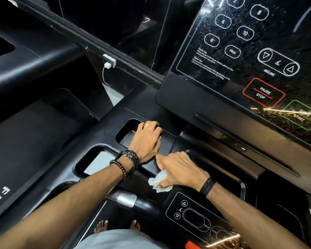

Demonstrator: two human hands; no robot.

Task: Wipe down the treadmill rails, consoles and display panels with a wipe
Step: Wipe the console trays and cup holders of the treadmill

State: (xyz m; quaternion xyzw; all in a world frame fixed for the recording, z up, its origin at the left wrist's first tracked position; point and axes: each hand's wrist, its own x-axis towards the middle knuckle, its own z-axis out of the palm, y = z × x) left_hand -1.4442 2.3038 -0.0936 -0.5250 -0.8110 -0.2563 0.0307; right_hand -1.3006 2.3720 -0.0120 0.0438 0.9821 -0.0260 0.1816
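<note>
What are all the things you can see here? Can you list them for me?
wipe: one, white, crumpled under the right hand on the console tray
console tray: one, black, below the display panel
cup holders: two, black openings in the tray's left part
display panel: one, black and glossy with white button outlines, upper right, speckled
PAUSE STOP button: one, red outline, low on the panel
handlebar control pad: one, black with white arrows, bottom centre
charger plug and cable: one, white, behind the treadmill
feet: two, bare, bottom centre
left hand: one, resting at the far cup holder's edge, bracelets on the wrist
right hand: one, holding the wipe, black band on the wrist
</note>
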